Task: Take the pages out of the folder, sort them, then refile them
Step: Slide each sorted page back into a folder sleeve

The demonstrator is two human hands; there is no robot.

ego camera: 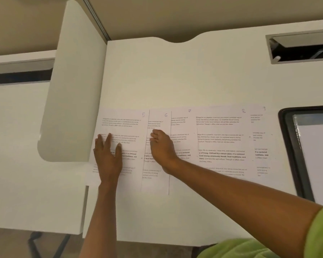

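The pages (220,138), likely light and bendy, are spread in a row on the desk (175,75), one pressed by the flat left grip (108,157), the next touched by the right grip (160,148), whether pinched cannot be told; edges are best lifted.

A white counter (194,75) carries a row of five printed pages lying flat, side by side and overlapping, with handwritten numbers in their top right corners: page 5 (131,127) leftmost, then page 6 (159,183), page 7 (183,127), page 8 (220,133) and page 9 (259,138). Just right of the row lies a black-rimmed object (289,146). A dark cable slot (302,47) opens in the far right corner.
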